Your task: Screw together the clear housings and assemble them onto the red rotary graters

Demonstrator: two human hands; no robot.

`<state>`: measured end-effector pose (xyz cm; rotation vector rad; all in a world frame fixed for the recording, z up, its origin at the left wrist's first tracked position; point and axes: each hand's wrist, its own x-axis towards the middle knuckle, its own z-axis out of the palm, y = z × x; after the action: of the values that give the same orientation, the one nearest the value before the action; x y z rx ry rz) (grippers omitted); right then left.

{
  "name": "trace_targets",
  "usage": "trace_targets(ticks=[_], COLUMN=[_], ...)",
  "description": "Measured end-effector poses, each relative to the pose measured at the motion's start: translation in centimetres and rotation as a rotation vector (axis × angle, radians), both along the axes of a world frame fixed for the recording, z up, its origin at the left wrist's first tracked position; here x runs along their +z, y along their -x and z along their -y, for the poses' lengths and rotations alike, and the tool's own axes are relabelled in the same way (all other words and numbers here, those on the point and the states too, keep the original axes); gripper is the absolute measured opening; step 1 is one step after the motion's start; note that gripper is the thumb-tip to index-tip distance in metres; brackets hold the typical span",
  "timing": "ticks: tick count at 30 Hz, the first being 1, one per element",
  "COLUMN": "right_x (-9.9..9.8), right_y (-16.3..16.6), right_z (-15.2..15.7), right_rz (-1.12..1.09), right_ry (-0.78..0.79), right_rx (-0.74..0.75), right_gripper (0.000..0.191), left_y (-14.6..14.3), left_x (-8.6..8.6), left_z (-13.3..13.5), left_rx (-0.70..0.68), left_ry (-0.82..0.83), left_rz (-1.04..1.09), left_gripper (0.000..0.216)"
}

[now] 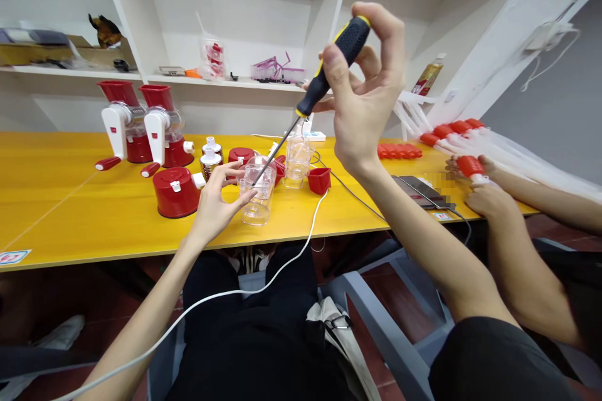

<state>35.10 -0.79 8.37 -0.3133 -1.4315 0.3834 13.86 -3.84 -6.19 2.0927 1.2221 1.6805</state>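
Observation:
My right hand (365,97) is raised above the yellow table (84,213), closed round the black-and-yellow handle of a screwdriver (324,78). Its shaft slants down-left, and the tip sits inside a clear plastic cup (258,195) standing near the table's front edge. My left hand (217,200) rests against the left side of that cup, fingers curled round its rim and wall. A second clear cup (297,161) stands just behind.
Two red-and-white hand-crank machines (141,131) stand at the back left, a red base (176,192) beside my left hand, small red caps (320,180) and red parts (399,150) further right. Another person's hands (484,191) hold a red-capped piece at the right. A white cable (282,266) hangs off the edge.

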Motion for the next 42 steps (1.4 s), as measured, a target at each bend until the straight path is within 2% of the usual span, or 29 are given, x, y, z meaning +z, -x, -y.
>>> trace_targets(ticks=[3, 8, 13, 19, 28, 31, 37, 42], right_x=[-0.3, -1.2, -1.5, -1.2, -1.1, -1.0, -0.1, 1.4], right_y=[0.4, -0.1, -0.8, -0.9, -1.3, -1.6, -1.8, -1.1], right_z=[-0.3, -2.5, -4.2, -4.0, -4.3, -4.6, -3.2, -2.1], right_rz=[0.022, -0.032, -0.066, -0.065, -0.028, -0.018, 0.001, -0.029], right_ry=[0.037, 0.153, 0.16, 0.159, 0.147, 0.159, 0.103, -0.051], right_rx=[0.025, -0.065, -0.067, -0.008, -0.013, -0.029, 0.023, 0.04], right_gripper=[0.032, 0.038, 0.045, 0.05, 0.045, 0.047, 0.04, 0.032], left_y=[-0.2, 0.1, 0.2, 1.0, 1.1, 1.3, 2.2, 2.2], left_x=[-0.1, -0.2, -0.1, 0.5, 1.0, 1.2, 1.5, 1.4], left_z=[-0.1, -0.4, -0.4, -0.1, 0.4, 0.7, 0.7, 0.4], left_rx=[-0.009, 0.011, 0.021, 0.07, 0.146, 0.121, 0.064, 0.021], left_ry=[0.022, 0.059, 0.06, -0.004, -0.087, -0.083, -0.08, -0.122], left_rz=[0.025, 0.051, 0.023, -0.099, -0.226, -0.256, -0.288, -0.265], left_gripper=[0.041, 0.055, 0.059, 0.061, 0.058, 0.057, 0.056, 0.052])
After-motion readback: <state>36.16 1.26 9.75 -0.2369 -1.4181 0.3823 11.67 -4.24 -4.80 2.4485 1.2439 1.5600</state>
